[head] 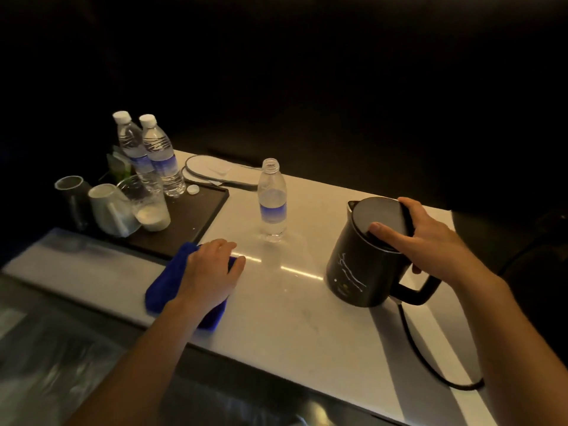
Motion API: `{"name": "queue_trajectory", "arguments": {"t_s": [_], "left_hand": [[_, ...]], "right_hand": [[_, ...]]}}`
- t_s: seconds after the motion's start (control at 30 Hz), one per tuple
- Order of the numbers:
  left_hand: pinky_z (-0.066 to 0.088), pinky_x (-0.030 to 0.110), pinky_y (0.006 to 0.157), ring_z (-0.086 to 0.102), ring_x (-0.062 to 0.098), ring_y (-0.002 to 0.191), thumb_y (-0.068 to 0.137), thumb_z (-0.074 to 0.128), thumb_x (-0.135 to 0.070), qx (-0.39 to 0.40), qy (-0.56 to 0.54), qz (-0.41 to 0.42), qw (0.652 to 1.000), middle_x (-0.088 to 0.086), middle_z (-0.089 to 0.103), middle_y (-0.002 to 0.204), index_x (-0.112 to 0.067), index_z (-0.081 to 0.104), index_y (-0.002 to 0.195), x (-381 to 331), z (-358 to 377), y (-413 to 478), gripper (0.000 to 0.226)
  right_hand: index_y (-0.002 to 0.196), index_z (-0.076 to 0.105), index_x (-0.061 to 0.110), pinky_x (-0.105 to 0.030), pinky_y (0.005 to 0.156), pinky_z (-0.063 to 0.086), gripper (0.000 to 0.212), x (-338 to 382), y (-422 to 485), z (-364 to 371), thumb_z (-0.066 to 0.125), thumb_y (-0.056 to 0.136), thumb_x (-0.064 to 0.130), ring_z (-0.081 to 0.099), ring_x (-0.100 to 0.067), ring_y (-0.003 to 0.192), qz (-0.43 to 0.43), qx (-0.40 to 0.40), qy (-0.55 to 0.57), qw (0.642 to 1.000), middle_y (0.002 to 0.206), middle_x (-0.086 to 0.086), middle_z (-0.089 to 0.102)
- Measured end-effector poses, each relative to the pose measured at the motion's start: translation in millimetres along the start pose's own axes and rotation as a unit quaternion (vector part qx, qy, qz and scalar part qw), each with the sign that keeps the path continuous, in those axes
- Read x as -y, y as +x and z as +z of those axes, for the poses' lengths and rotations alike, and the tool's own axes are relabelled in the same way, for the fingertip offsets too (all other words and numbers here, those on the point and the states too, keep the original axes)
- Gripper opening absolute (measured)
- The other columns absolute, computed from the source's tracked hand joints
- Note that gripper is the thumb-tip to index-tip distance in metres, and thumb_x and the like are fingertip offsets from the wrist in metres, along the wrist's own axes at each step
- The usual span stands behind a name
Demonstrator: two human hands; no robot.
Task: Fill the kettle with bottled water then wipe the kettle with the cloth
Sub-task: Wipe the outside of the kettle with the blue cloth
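A black electric kettle (pixel 359 259) stands on the white counter at the right, lid closed, handle toward me. My right hand (pixel 424 238) rests on top of it, thumb on the lid and fingers around the back rim. An uncapped clear water bottle (pixel 272 201) stands upright mid-counter, seemingly empty. Its white cap (pixel 193 189) lies on the dark tray. My left hand (pixel 212 272) lies flat on a folded blue cloth (pixel 167 287) near the counter's front edge, fingers spread over it.
A dark tray (pixel 196 219) at the left holds two sealed water bottles (pixel 153 155), overturned glasses and cups (pixel 123 207). White slippers (pixel 215 170) lie at the back. The kettle's black cord (pixel 424 355) trails across the right of the counter (pixel 292 318).
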State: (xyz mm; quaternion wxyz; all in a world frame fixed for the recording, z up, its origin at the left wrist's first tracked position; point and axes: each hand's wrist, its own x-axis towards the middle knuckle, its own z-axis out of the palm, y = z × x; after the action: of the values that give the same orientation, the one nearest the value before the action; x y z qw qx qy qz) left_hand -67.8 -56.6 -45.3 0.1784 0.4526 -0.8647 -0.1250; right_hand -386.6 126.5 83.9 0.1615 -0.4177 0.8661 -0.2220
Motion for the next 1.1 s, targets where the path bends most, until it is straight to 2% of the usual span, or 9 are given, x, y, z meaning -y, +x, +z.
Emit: {"name": "queue_trajectory", "arguments": {"t_s": [0.17, 0.3, 0.4, 0.57, 0.7, 0.8, 0.93, 1.03, 1.1], "left_hand": [[0.0, 0.061, 0.118, -0.003, 0.026, 0.154, 0.095, 0.016, -0.066, 0.18, 0.101, -0.047, 0.977, -0.009, 0.002, 0.168, -0.049, 0.008, 0.153, 31, 16, -23, 0.062], [-0.011, 0.065, 0.114, -0.017, 0.025, 0.153, 0.094, 0.008, -0.068, 0.171, 0.111, -0.072, 0.976, -0.014, -0.016, 0.166, -0.054, -0.013, 0.15, 28, 22, -30, 0.061], [-0.007, 0.065, 0.115, -0.009, 0.026, 0.154, 0.098, 0.012, -0.061, 0.144, 0.114, -0.079, 0.98, -0.014, -0.006, 0.167, -0.052, -0.006, 0.152, 25, 25, -32, 0.057], [0.029, 0.048, 0.118, 0.034, 0.021, 0.147, 0.104, 0.034, -0.037, 0.015, 0.038, -0.07, 0.997, -0.004, 0.048, 0.153, -0.028, 0.046, 0.146, 24, 33, -43, 0.045], [0.054, 0.036, 0.091, 0.067, 0.015, 0.108, 0.103, 0.046, -0.028, -0.074, -0.1, -0.124, 0.985, 0.0, 0.074, 0.111, -0.018, 0.068, 0.115, 0, 32, -52, 0.027], [0.047, 0.032, 0.065, 0.062, 0.011, 0.066, 0.103, 0.046, -0.032, -0.06, -0.291, -0.22, 0.929, 0.0, 0.065, 0.071, -0.022, 0.06, 0.083, -46, 17, -50, 0.026], [0.05, 0.034, 0.067, 0.064, 0.016, 0.073, 0.102, 0.047, -0.04, -0.022, -0.56, -0.277, 0.78, -0.005, 0.069, 0.076, -0.028, 0.067, 0.095, -124, -2, -36, 0.025], [0.054, 0.035, 0.075, 0.067, 0.018, 0.089, 0.101, 0.043, -0.046, -0.018, -0.637, -0.236, 0.734, -0.013, 0.071, 0.088, -0.05, 0.066, 0.1, -182, 2, -25, 0.023], [0.053, 0.031, 0.083, 0.063, 0.012, 0.108, 0.102, 0.037, -0.048, 0.007, -0.666, -0.182, 0.724, -0.017, 0.067, 0.114, -0.051, 0.054, 0.128, -216, 15, -18, 0.031]], "right_hand": [[0.14, 0.019, 0.04, -0.033, 0.048, 0.053, 0.1, -2, -1, 6, 0.043, 0.058, 0.093, 0.063, -0.026, 0.07, 0.016, -0.016, 0.005, 1.0, 0.118, -0.002, 0.051], [0.141, 0.019, 0.039, -0.035, 0.05, 0.054, 0.097, -3, -3, 10, 0.043, 0.062, 0.09, 0.063, -0.028, 0.073, 0.019, -0.032, 0.004, 0.999, 0.117, -0.003, 0.051], [0.142, 0.019, 0.038, -0.046, 0.062, 0.059, 0.098, -5, -3, 12, 0.041, 0.062, 0.091, 0.063, -0.033, 0.082, 0.018, -0.049, -0.001, 0.999, 0.128, -0.007, 0.052], [0.14, 0.019, 0.039, -0.052, 0.067, 0.06, 0.099, -4, -5, 17, 0.04, 0.061, 0.094, 0.063, -0.036, 0.089, 0.018, -0.07, 0.004, 0.997, 0.134, -0.008, 0.05], [0.139, 0.022, 0.038, -0.054, 0.07, 0.059, 0.102, -1, -8, 19, 0.038, 0.057, 0.097, 0.061, -0.036, 0.095, 0.021, -0.08, 0.018, 0.996, 0.133, -0.006, 0.051], [0.139, 0.022, 0.038, -0.054, 0.072, 0.059, 0.101, 1, -10, 19, 0.038, 0.058, 0.097, 0.061, -0.036, 0.096, 0.023, -0.086, 0.027, 0.996, 0.132, -0.006, 0.051], [0.139, 0.022, 0.038, -0.054, 0.072, 0.059, 0.101, 3, -12, 21, 0.036, 0.058, 0.096, 0.061, -0.035, 0.094, 0.029, -0.095, 0.031, 0.995, 0.131, -0.006, 0.051], [0.139, 0.022, 0.038, -0.053, 0.071, 0.059, 0.098, 3, -13, 23, 0.037, 0.06, 0.094, 0.06, -0.033, 0.096, 0.026, -0.103, 0.034, 0.994, 0.13, -0.006, 0.052], [0.139, 0.022, 0.039, -0.052, 0.072, 0.059, 0.095, 3, -12, 22, 0.038, 0.063, 0.093, 0.06, -0.032, 0.096, 0.028, -0.104, 0.029, 0.994, 0.13, -0.006, 0.052]]}}
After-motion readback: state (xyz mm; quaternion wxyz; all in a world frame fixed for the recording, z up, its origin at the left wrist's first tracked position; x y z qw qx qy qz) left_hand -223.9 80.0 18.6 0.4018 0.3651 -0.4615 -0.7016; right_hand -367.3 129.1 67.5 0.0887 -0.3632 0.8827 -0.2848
